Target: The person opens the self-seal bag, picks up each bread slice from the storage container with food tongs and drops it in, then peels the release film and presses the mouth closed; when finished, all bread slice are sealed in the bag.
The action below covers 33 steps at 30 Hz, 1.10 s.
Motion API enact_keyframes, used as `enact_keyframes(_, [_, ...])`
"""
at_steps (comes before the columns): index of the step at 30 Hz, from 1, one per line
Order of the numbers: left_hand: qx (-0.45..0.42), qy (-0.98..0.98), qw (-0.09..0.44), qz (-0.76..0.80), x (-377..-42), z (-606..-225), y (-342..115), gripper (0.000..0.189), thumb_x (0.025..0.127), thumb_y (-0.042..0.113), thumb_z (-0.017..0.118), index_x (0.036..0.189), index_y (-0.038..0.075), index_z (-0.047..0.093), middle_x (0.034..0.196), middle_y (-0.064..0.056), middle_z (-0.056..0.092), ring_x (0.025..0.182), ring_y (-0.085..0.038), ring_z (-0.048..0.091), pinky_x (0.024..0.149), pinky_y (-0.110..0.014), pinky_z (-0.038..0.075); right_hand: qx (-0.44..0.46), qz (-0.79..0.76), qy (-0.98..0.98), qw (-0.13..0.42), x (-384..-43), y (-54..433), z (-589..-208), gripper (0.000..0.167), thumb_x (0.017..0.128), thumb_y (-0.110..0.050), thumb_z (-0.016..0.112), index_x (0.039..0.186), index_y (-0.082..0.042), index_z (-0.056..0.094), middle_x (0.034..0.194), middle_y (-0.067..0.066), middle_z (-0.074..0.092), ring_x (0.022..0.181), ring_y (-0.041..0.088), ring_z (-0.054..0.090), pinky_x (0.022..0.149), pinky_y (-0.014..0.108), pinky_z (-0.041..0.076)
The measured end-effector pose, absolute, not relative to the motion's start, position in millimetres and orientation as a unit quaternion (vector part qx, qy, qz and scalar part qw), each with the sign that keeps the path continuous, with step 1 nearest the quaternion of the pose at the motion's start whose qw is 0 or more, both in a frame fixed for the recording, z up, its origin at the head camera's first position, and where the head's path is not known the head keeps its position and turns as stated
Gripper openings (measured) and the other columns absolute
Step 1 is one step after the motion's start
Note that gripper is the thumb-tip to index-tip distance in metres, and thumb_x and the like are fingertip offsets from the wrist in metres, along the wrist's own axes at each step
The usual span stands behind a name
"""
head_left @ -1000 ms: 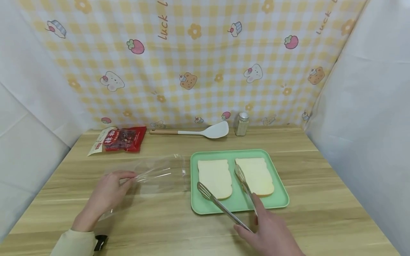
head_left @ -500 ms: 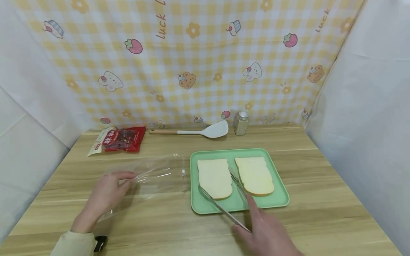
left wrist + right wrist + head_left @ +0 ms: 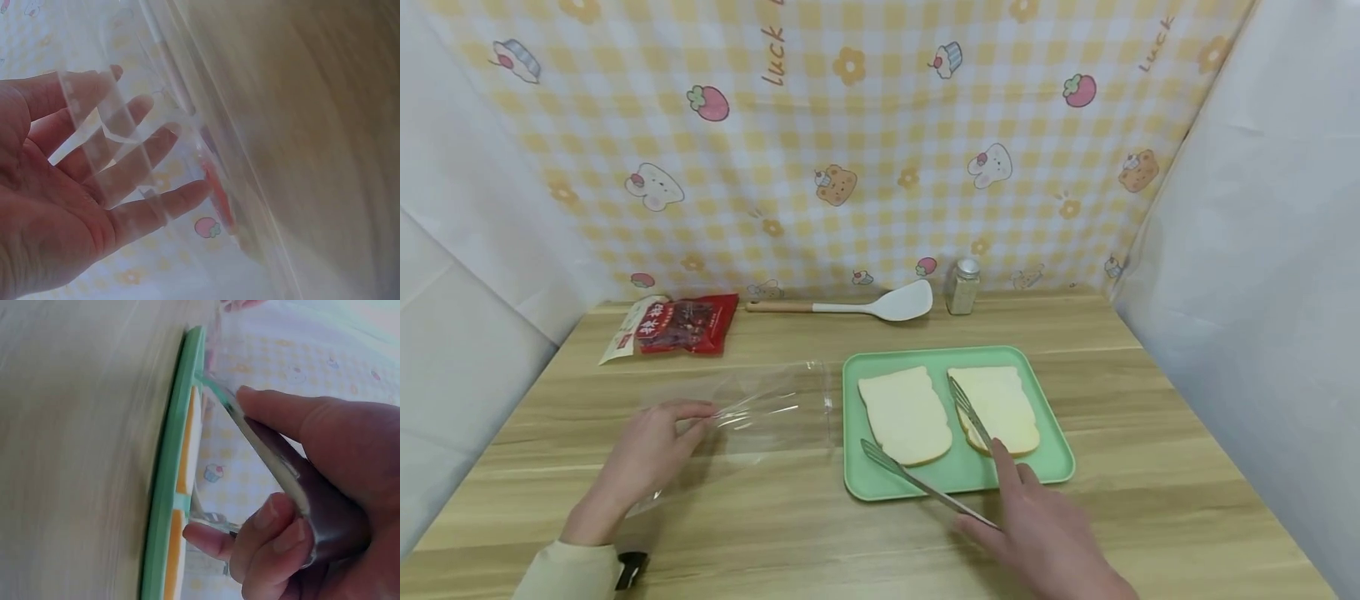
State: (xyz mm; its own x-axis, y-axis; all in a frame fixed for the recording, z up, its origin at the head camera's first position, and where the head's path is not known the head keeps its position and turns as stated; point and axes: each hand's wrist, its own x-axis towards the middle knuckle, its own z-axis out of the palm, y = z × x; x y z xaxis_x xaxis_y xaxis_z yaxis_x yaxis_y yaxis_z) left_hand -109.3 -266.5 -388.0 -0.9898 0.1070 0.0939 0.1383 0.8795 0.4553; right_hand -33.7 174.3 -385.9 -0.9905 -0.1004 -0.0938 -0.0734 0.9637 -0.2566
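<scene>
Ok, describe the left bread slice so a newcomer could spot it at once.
On the table, find the green tray beside the clear bag. The left slice lies on the tray's half nearer that bag. It lies askew, whereas the right slice sits nearly square to the tray.

Behind a pale wood-grain table (image 3: pixel 1150 517) hangs a yellow-and-white checked cloth (image 3: pixel 887 125) printed with strawberries, bears, flowers and cupcakes; creased white sheets (image 3: pixel 1262 275) stand to the table's left and right.
</scene>
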Motion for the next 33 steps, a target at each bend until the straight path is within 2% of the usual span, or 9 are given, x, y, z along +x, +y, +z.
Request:
enact_keyframes(5, [-0.063,-0.967,0.034,-0.243,-108,-388,-267,0.026,0.102,0.011,0.065,0.122,-0.001,0.077,0.128,-0.028,0.072,0.042,-0.009,0.031,0.058,-0.030,0.037,-0.044,-0.156,0.986,0.050,-32,163,-389,0.109,0.087,-0.072,0.073,0.162,-0.004,0.035,0.137,0.030,0.065,0.094,0.041,0.075,0.082,0.056,0.061])
enact_keyframes(8, [-0.062,-0.967,0.037,-0.243,-108,-389,-267,0.026,0.102,0.012,0.065,0.121,-0.001,0.077,0.128,-0.028,0.072,0.042,-0.008,0.029,0.057,-0.030,0.035,-0.047,-0.155,0.986,0.042,-31,159,-391,0.106,0.088,-0.069,0.073,0.161,-0.002,0.036,0.129,0.029,0.068,0.089,0.038,0.075,0.078,0.054,0.061])
enact_keyframes(11, [-0.064,-0.968,0.038,-0.241,-108,-390,-267,0.026,0.102,0.012,0.065,0.121,-0.001,0.077,0.128,-0.027,0.072,0.042,-0.008,0.029,0.058,-0.029,0.036,-0.051,-0.149,0.987,0.025,-30,158,-393,0.099,0.091,-0.066,0.072,0.159,-0.001,0.039,0.118,0.023,0.071,0.083,0.034,0.073,0.074,0.051,0.060])
enact_keyframes(15, [-0.064,-0.967,0.037,-0.245,-107,-390,-269,0.026,0.102,0.012,0.065,0.121,-0.002,0.077,0.129,-0.028,0.072,0.041,-0.008,0.030,0.054,-0.029,0.034,-0.064,-0.139,0.988,0.018,-33,161,-393,0.090,0.095,-0.061,0.071,0.158,-0.005,0.040,0.111,0.018,0.071,0.080,0.031,0.072,0.070,0.049,0.059])
enact_keyframes(21, [-0.067,-0.965,0.042,-0.248,-107,-391,-269,0.025,0.102,0.011,0.066,0.121,-0.002,0.076,0.127,-0.028,0.072,0.041,-0.007,0.028,0.052,-0.029,0.033,-0.108,-0.131,0.985,0.041,-48,172,-389,0.077,0.098,-0.048,0.073,0.157,-0.010,0.041,0.116,0.017,0.073,0.090,0.030,0.073,0.070,0.049,0.059])
enact_keyframes(27, [-0.062,-0.966,0.040,-0.248,-108,-393,-269,0.026,0.103,0.013,0.066,0.121,-0.001,0.077,0.127,-0.027,0.073,0.042,-0.008,0.029,0.052,-0.030,0.032,-0.111,-0.134,0.982,0.077,-58,182,-383,0.076,0.099,-0.041,0.074,0.158,-0.009,0.040,0.109,0.015,0.067,0.074,0.020,0.060,0.059,0.040,0.050])
enact_keyframes(29, [-0.063,-0.965,0.040,-0.250,-108,-394,-269,0.025,0.103,0.013,0.066,0.120,-0.001,0.077,0.127,-0.027,0.073,0.042,-0.007,0.029,0.052,-0.029,0.033,-0.101,-0.135,0.982,0.082,-57,182,-383,0.079,0.098,-0.043,0.074,0.159,-0.007,0.038,0.112,0.017,0.066,0.071,0.019,0.058,0.059,0.040,0.051])
enact_keyframes(33, [-0.069,-0.965,0.042,-0.249,-109,-393,-269,0.024,0.102,0.011,0.067,0.120,-0.001,0.077,0.127,-0.027,0.073,0.042,-0.006,0.029,0.051,-0.029,0.034,-0.069,-0.128,0.986,0.079,-49,178,-387,0.091,0.097,-0.053,0.072,0.162,-0.003,0.034,0.131,0.022,0.064,0.071,0.021,0.064,0.059,0.042,0.053])
